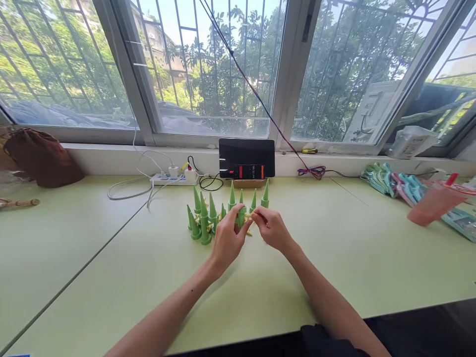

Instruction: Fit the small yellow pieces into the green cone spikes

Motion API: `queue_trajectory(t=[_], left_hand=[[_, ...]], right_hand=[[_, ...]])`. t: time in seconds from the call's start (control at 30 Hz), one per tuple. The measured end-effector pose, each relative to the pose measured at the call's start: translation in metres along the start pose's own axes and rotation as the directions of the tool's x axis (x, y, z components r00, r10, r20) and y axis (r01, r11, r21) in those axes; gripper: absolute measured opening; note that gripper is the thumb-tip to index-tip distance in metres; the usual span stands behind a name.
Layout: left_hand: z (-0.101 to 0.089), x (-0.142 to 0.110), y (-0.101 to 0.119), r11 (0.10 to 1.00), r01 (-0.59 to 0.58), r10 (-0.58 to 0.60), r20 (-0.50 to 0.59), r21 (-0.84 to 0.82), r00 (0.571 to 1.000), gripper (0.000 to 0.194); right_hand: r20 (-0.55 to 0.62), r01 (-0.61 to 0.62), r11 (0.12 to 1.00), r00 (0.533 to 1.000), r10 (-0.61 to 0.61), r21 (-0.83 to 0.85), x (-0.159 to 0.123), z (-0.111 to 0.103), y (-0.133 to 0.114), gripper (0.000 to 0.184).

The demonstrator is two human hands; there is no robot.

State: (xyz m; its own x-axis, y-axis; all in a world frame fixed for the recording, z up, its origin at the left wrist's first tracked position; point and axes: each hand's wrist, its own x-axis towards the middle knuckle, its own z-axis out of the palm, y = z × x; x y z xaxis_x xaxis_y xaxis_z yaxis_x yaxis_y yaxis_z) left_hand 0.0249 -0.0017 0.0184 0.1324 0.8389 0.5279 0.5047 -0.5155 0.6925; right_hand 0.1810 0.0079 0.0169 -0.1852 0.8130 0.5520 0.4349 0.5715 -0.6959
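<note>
Several green cone-topped toy towers [204,220] stand in a cluster on the table. My left hand [227,237] is closed, its thumb and forefinger around a green cone-topped piece [241,217]. Just to the right, my right hand [272,229] pinches a small pale yellow piece [249,215] against or very near that green piece; whether the two are joined I cannot tell. More yellow bits show low among the towers, and another lies below my fingertips. Part of the cluster is hidden behind my left hand.
A phone [249,171] showing a timer leans on a black tablet [226,148] at the back. A power strip [174,179] with cables lies left of it. On the right are a pink cup [431,202] and packaged items [383,178]; a brown bag [40,157] sits far left.
</note>
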Motion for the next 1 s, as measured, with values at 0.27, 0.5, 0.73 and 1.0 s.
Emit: queue_trajectory(t=[0.27, 0.5, 0.73, 1.0], left_hand=[[0.001, -0.002, 0.002, 0.999, 0.016, -0.014, 0.026, -0.05, 1.0, 0.04], [-0.002, -0.001, 0.005, 0.995, 0.05, -0.047, 0.03, -0.089, 0.998, 0.038], [-0.003, 0.001, 0.005, 0.994, 0.078, -0.078, -0.001, -0.073, 0.997, 0.04], [-0.002, 0.0, 0.003, 0.998, 0.051, -0.05, 0.012, -0.045, 0.999, 0.039]], right_hand=[[0.002, -0.002, 0.999, 1.0, 0.002, -0.047, 0.001, 0.002, 0.005, 0.038], [-0.035, 0.01, 0.999, 0.999, -0.012, -0.04, 0.002, 0.004, 0.005, 0.041], [-0.035, 0.037, 0.999, 0.999, -0.035, 0.034, 0.001, 0.001, -0.003, 0.019], [-0.019, 0.039, 0.999, 0.999, -0.04, -0.028, 0.001, 0.001, 0.003, 0.019]])
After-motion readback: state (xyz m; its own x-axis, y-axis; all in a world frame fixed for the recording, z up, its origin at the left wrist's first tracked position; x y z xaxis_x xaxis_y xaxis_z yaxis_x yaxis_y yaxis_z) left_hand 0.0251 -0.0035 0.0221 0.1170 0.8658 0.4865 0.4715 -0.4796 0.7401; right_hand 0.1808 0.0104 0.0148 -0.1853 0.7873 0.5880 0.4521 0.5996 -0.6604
